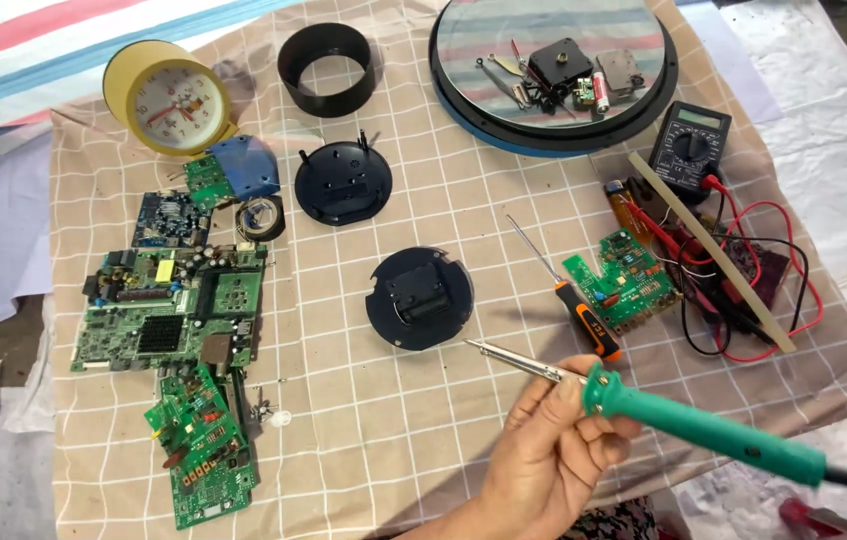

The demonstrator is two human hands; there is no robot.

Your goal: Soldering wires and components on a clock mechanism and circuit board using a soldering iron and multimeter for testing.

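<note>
soldering iron [684, 415] with a green handle sits in my right hand [544, 455] — fingers [599, 425] curled round the front end of the handle, gripping it like a pen. its metal tip points up and to the left, held in the air above the checked cloth [394, 420] that covers the surface, and it ends just below the round black clock back [420, 298] with its square movement in the middle. the black cord runs off the rear of the handle toward the right edge. my left hand is out of sight.

just beside the iron's shaft lies a screwdriver [569, 298] with an orange and black grip, its blade aimed up and left. right of it is a small green circuit board [624, 280], and beyond that a tangle of red and black leads [764, 290] under a pale flat stick [709, 250], with a dark multimeter [690, 145] above them.

further up — a big round clock face [554, 75] lying flat, holding small parts on its glass. a black ring [326, 68] and a second black round housing [344, 182] lie near the top middle, and a yellow alarm clock [172, 100] stands tilted at the top left. several green circuit boards [179, 300] are stacked down the left side of the cloth, well apart from my hand.
</note>
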